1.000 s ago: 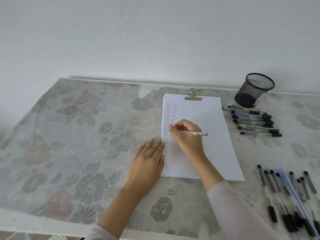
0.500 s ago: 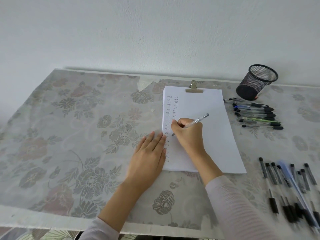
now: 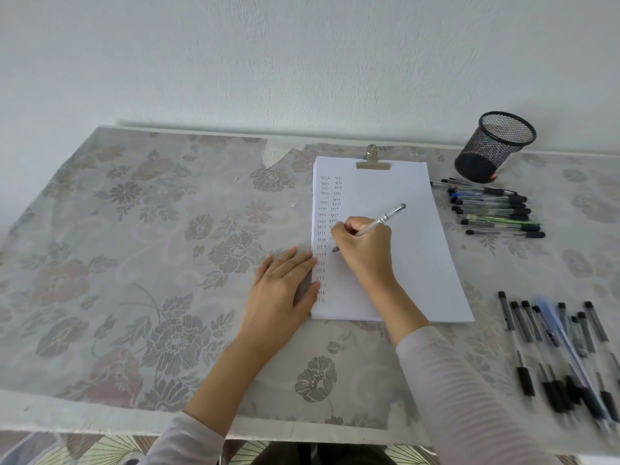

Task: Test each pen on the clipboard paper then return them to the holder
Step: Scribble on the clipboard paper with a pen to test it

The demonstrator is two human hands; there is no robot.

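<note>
**Pen tip down on the paper, holder off to the far right**

The clipboard is covered by the paper (image 3: 402,263); only its metal clip (image 3: 373,161) shows at the top. The written marks in two columns down the sheet's left side are too small to read. The loose pens (image 3: 553,347) at the lower right are blurred and run off the frame.

The worktop (image 3: 134,246) wears a pale floral cloth and meets a plain white wall (image 3: 268,62).

The pen (image 3: 385,218) in use has a clear barrel and leans, with its back end up and to the right. The right hand (image 3: 364,250) has its fingers curled round it, and the dark tip meets the paper beside the marks. The left hand (image 3: 285,290) lies flat with straight fingers at the sheet's left edge. The black mesh holder (image 3: 493,147) stands near the wall, and a row of pens (image 3: 493,209) lies just in front of it.
</note>
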